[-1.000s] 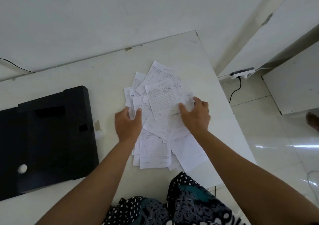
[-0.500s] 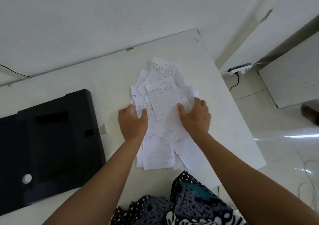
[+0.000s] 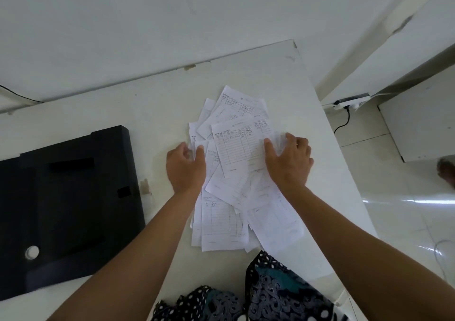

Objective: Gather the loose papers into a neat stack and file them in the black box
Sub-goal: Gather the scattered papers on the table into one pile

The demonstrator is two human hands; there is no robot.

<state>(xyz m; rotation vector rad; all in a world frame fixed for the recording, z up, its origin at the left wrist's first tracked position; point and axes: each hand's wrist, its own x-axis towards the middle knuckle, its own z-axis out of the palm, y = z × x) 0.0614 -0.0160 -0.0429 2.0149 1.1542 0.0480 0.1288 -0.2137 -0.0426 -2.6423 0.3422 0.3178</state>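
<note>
I see the white table [image 3: 152, 113] filling the middle of the frame, with the white wall above it. At the left edge lies the black box [image 3: 66, 205], flat on the table and well apart from the papers. The loose papers [image 3: 236, 173] sit in an untidy, overlapping heap at the centre, several printed forms fanned toward the upper right. My left hand [image 3: 186, 166] grips the heap's left edge, fingers curled around the sheets' edge. My right hand [image 3: 289, 163] lies on the right side of the heap, its fingers bent over the crumpled sheet edges there and its thumb pressing the top form. A power strip [image 3: 352, 101] lies on the floor at upper right.
</note>
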